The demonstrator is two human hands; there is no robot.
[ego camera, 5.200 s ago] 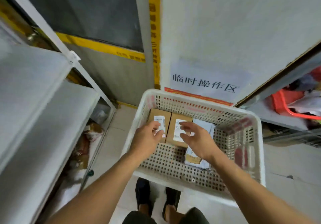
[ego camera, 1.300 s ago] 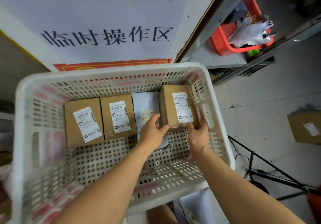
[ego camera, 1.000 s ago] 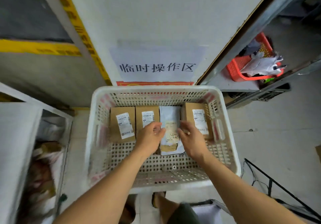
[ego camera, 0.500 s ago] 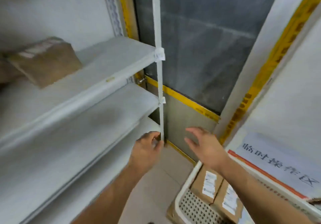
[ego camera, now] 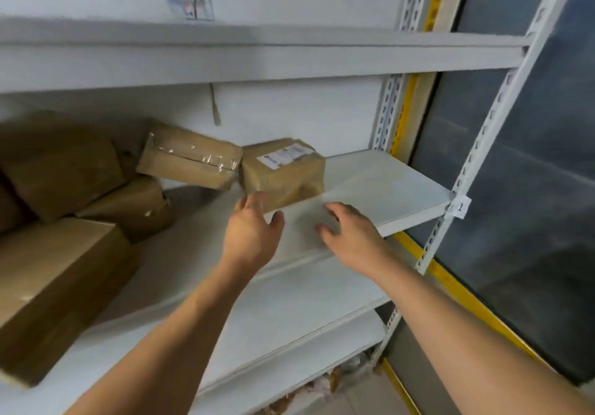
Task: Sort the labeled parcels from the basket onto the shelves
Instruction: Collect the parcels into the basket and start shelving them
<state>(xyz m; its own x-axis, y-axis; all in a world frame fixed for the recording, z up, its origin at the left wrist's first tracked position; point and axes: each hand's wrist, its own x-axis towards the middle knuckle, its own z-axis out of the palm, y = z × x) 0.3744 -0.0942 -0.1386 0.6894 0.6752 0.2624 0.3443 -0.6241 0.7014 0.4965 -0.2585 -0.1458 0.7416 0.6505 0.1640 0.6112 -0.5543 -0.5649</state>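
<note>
- where my two arms reach up toward the shelving, both my hands hang empty in front of the middle shelf (ego camera: pixel 386 182), neither one holding a parcel.
- my left hand (ego camera: pixel 251 234) has its fingers relaxed and slightly spread, thumb out to the right; the fingertips lie just below the labelled parcel (ego camera: pixel 283 170), and i cannot tell whether they touch it.
- my right hand (ego camera: pixel 351 234) is likewise spread with loose fingers, palm down over the front edge of the middle shelf, apart from any parcel.
- the labelled parcel, brown with a white label on top, sits on the middle shelf just beyond my left fingertips and up-left of my right fingers.
- a taped parcel (ego camera: pixel 190 160) leans tilted just left of the labelled parcel, beyond and left of my left fingers, its lower end over another brown parcel (ego camera: pixel 128 205).
- a large box (ego camera: pixel 54 279) stands well left of my left hand at the shelf front; more brown parcels behind it are blurred.
- an upper shelf (ego camera: pixel 257 57) runs above both hands; lower shelves (ego camera: pixel 289 311) lie beneath my forearms.
- a tag marked "1" (ego camera: pixel 460 207) is fixed to the upright post (ego camera: pixel 502 102), right of my right fingers.
</note>
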